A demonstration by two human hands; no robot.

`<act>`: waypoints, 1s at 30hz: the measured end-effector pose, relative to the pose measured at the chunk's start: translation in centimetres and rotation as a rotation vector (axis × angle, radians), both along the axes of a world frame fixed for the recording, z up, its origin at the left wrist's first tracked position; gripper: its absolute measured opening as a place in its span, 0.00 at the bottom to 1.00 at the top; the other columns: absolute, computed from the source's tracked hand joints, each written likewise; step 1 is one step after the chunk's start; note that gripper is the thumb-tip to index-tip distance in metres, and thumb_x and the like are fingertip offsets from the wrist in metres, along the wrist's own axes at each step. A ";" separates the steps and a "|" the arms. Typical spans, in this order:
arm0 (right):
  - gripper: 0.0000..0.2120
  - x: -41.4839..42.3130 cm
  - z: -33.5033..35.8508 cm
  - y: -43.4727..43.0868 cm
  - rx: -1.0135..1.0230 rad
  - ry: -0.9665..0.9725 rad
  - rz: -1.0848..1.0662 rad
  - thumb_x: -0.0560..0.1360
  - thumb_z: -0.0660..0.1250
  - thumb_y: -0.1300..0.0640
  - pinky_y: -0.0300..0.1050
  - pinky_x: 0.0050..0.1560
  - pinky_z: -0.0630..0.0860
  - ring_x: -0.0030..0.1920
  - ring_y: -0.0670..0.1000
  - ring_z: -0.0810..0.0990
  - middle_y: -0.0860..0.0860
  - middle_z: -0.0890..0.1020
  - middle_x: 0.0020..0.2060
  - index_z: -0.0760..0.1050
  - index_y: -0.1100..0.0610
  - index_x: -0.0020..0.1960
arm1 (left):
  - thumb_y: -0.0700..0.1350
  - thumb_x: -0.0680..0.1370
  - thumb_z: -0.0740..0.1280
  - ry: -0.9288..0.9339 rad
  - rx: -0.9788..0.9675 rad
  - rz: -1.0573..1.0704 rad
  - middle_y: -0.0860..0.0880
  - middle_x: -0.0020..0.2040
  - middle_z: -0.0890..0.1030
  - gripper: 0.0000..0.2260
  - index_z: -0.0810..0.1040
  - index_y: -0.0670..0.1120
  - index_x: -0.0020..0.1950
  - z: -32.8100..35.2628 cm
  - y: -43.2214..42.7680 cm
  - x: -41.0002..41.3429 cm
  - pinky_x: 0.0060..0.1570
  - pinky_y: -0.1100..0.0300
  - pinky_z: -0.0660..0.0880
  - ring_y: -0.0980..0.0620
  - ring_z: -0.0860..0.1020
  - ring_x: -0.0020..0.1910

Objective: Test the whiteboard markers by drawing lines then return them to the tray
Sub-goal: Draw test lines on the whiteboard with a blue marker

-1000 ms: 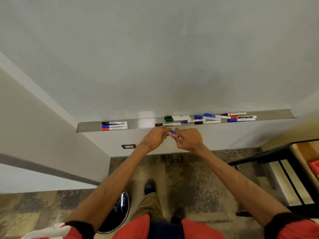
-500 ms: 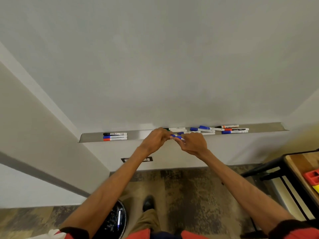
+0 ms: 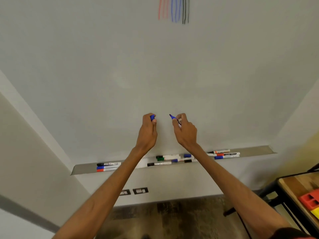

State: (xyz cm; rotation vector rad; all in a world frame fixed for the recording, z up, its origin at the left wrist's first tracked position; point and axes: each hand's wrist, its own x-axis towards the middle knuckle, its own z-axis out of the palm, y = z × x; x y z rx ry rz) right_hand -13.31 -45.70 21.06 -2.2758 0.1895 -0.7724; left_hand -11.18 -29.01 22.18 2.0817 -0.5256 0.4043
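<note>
My right hand (image 3: 185,131) holds an uncapped blue marker (image 3: 175,119), its tip pointing up and left, just off the whiteboard (image 3: 120,66). My left hand (image 3: 148,131) pinches the marker's blue cap (image 3: 152,117). The two hands are raised side by side, a short gap between them, above the metal tray (image 3: 255,151). Three markers (image 3: 107,166) lie at the tray's left end; several more markers (image 3: 165,157) lie scattered from its middle to the right. Red, blue and black test lines (image 3: 173,10) mark the board's top.
A wooden table with a black frame (image 3: 293,185) stands at the lower right, holding red and yellow blocks (image 3: 310,202). Two wall outlets (image 3: 136,191) sit below the tray. A side wall (image 3: 25,152) closes in on the left. Patterned carpet covers the floor.
Both hands rose from the tray up to the board. The cap came off the blue marker: it is in my left hand, the marker in my right. The view tilted up, revealing the drawn lines.
</note>
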 end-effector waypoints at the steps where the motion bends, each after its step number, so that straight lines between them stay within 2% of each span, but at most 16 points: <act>1: 0.07 0.3 1.0 -0.1 0.026 -0.050 0.017 0.82 0.58 0.52 0.47 0.30 0.71 0.27 0.50 0.73 0.47 0.76 0.30 0.70 0.55 0.55 | 0.48 0.86 0.53 -0.022 -0.003 -0.002 0.52 0.55 0.73 0.13 0.67 0.43 0.66 1.0 -0.1 0.4 0.45 0.69 0.69 0.58 0.74 0.45; 3: 0.07 0.8 3.3 -0.4 0.084 -0.136 0.053 0.80 0.57 0.59 0.43 0.28 0.65 0.24 0.46 0.68 0.46 0.72 0.27 0.68 0.55 0.58 | 0.47 0.86 0.54 -0.069 -0.016 -0.001 0.52 0.56 0.74 0.11 0.67 0.44 0.65 3.2 -0.4 1.4 0.45 0.71 0.68 0.57 0.74 0.45; 5: 0.10 1.1 6.1 -0.8 0.115 -0.220 0.084 0.80 0.56 0.61 0.39 0.27 0.61 0.23 0.46 0.64 0.46 0.69 0.25 0.67 0.53 0.61 | 0.48 0.86 0.54 -0.127 -0.049 0.016 0.53 0.53 0.76 0.11 0.67 0.46 0.66 5.7 -0.6 2.1 0.42 0.71 0.68 0.58 0.73 0.41; 8: 0.11 1.5 10.3 -1.7 0.061 -0.342 0.156 0.83 0.53 0.57 0.45 0.28 0.65 0.25 0.48 0.66 0.53 0.72 0.29 0.67 0.47 0.63 | 0.50 0.85 0.55 -0.237 -0.149 0.043 0.50 0.41 0.77 0.14 0.65 0.50 0.70 9.9 -0.9 2.8 0.36 0.63 0.72 0.52 0.74 0.35; 10: 0.11 1.9 13.0 -2.4 0.020 -0.452 0.201 0.83 0.54 0.58 0.49 0.30 0.70 0.28 0.50 0.70 0.53 0.76 0.33 0.73 0.48 0.59 | 0.52 0.85 0.56 -0.314 -0.198 0.088 0.46 0.39 0.78 0.17 0.62 0.52 0.73 13.0 -1.3 3.5 0.37 0.63 0.73 0.50 0.75 0.34; 12: 0.13 2.4 15.7 -3.0 0.010 -0.550 0.218 0.80 0.57 0.59 0.53 0.32 0.71 0.30 0.51 0.72 0.49 0.79 0.36 0.80 0.51 0.52 | 0.53 0.85 0.57 -0.411 -0.212 0.144 0.49 0.45 0.81 0.20 0.62 0.50 0.76 16.1 -1.8 4.5 0.42 0.66 0.73 0.54 0.76 0.37; 15: 0.14 3.3 19.9 -3.7 0.074 -0.604 0.251 0.78 0.58 0.61 0.49 0.31 0.69 0.30 0.45 0.72 0.41 0.79 0.37 0.82 0.52 0.49 | 0.51 0.85 0.56 -0.553 -0.203 0.163 0.51 0.62 0.79 0.19 0.65 0.47 0.75 20.7 -2.1 6.1 0.56 0.62 0.71 0.53 0.77 0.52; 18: 0.18 3.8 23.9 -4.4 0.042 -0.652 0.301 0.75 0.53 0.60 0.47 0.31 0.72 0.31 0.47 0.75 0.49 0.81 0.37 0.81 0.53 0.50 | 0.49 0.85 0.56 -0.640 -0.184 0.173 0.50 0.65 0.77 0.18 0.67 0.47 0.74 24.9 -2.3 7.6 0.61 0.60 0.70 0.50 0.75 0.61; 20: 0.20 4.2 26.1 -4.7 -0.017 -0.681 0.339 0.72 0.52 0.61 0.54 0.31 0.75 0.32 0.54 0.78 0.52 0.81 0.36 0.81 0.53 0.52 | 0.47 0.85 0.57 -0.709 -0.181 0.178 0.48 0.67 0.76 0.17 0.68 0.45 0.73 27.6 -2.5 8.4 0.69 0.55 0.68 0.49 0.72 0.66; 22: 0.20 4.6 28.1 -4.9 -0.082 -0.705 0.329 0.70 0.55 0.62 0.57 0.32 0.75 0.30 0.56 0.77 0.47 0.81 0.38 0.79 0.51 0.54 | 0.46 0.85 0.56 -0.783 -0.164 0.190 0.46 0.70 0.74 0.18 0.67 0.43 0.74 30.1 -2.6 9.3 0.75 0.51 0.61 0.50 0.70 0.71; 24: 0.18 4.7 30.0 -5.0 -0.110 -0.744 0.312 0.69 0.57 0.61 0.58 0.33 0.76 0.33 0.55 0.80 0.43 0.81 0.40 0.78 0.49 0.54 | 0.46 0.85 0.56 -0.833 -0.139 0.227 0.46 0.73 0.72 0.19 0.65 0.42 0.75 32.4 -2.6 10.3 0.77 0.50 0.57 0.50 0.67 0.74; 27: 0.13 4.8 32.5 -5.2 -0.069 -0.803 0.366 0.70 0.59 0.57 0.57 0.39 0.80 0.39 0.54 0.85 0.44 0.83 0.40 0.76 0.54 0.53 | 0.47 0.85 0.55 -0.866 -0.116 0.294 0.44 0.75 0.69 0.21 0.62 0.41 0.78 35.1 -2.6 11.6 0.78 0.50 0.54 0.49 0.64 0.76; 30: 0.07 5.1 34.8 -5.4 0.036 -0.857 0.379 0.75 0.70 0.52 0.54 0.34 0.77 0.35 0.56 0.81 0.49 0.81 0.37 0.76 0.55 0.48 | 0.47 0.86 0.54 -0.895 -0.081 0.346 0.44 0.76 0.67 0.22 0.60 0.41 0.79 37.3 -2.5 12.9 0.78 0.48 0.52 0.48 0.61 0.78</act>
